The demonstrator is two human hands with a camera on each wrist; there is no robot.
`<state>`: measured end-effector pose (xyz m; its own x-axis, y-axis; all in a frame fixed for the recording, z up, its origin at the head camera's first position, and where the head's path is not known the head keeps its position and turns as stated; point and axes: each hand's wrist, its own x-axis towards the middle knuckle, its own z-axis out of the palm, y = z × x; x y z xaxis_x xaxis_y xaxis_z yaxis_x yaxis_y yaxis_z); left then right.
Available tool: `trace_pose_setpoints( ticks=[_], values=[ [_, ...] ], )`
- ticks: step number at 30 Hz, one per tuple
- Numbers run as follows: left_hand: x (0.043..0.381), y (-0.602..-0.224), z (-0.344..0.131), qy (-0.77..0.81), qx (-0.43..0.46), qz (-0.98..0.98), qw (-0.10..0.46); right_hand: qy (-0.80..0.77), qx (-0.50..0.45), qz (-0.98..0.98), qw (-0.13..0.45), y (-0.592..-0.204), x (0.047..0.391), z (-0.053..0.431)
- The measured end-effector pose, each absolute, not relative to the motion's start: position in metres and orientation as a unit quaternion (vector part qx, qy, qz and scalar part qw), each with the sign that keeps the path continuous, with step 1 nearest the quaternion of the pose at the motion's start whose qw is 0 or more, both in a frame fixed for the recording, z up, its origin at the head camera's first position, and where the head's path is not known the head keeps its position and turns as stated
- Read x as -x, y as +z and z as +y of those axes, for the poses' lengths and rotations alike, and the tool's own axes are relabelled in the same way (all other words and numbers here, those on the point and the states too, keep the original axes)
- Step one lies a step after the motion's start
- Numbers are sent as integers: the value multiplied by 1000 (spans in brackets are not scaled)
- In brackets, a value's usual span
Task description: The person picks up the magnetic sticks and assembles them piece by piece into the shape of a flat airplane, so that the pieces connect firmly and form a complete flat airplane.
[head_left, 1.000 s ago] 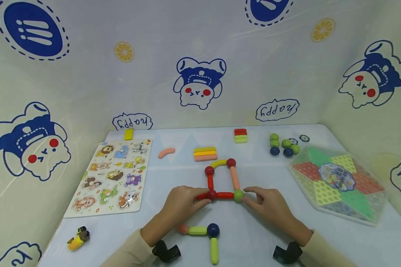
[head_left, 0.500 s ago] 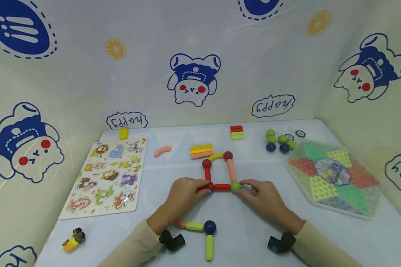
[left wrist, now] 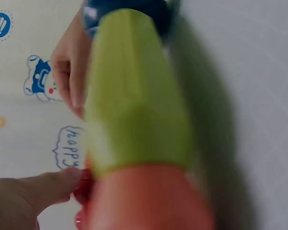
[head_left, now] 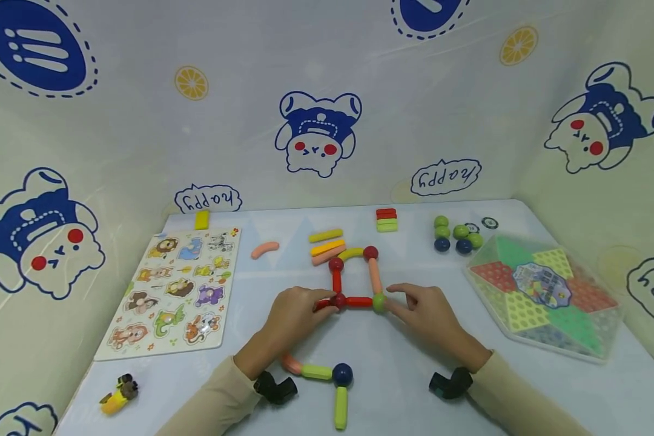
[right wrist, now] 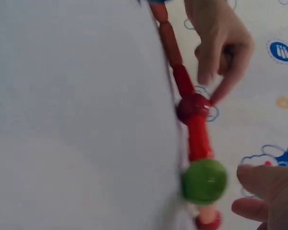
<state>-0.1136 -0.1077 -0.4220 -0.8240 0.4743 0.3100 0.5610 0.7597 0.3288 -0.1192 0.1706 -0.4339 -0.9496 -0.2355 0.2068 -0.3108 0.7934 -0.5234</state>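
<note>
A rod-and-ball frame [head_left: 358,301] lay on the worktop [head_left: 398,381], between the two hands. The left hand [head_left: 294,318] pinched the red ball [head_left: 338,301] at the near left corner. The right hand [head_left: 427,312] was parted, thumb and forefinger spread beside the green ball [head_left: 378,303]; contact could not be confirmed. The step in hand was judged to be seating or aligning that near side. The next move appeared to call for a steady left hold and a light press on the green ball, lest neighbouring joints part.

Writing: cloud outlines [head_left: 447,177] on the backdrop [head_left: 240,133] read "happy", inverted in the head view. The oval label [head_left: 542,284] on the clear box [head_left: 556,348] was illegible, as were marks on the dark discs [head_left: 489,223]. No brand name was identified.
</note>
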Motion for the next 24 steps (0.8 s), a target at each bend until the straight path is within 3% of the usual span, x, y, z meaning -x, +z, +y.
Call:
trace_pose_setpoints(
  ticks=[9, 15, 20, 24],
  values=[
    [60, -404, -115, -254, 438, -860, -58, 216, -238, -947, -17, -385, 216, 125],
    [45, -421, -112, -264, 427, -864, -27, 163, -247, -951, -89, -383, 267, 102],
    [43, -427, -111, -277, 410, -869, -25, 121, -271, -946, -130, -388, 274, 85],
    [43, -429, -115, -275, 388, -879, -6, 114, -279, -945, -131, -390, 275, 77]
  ],
)
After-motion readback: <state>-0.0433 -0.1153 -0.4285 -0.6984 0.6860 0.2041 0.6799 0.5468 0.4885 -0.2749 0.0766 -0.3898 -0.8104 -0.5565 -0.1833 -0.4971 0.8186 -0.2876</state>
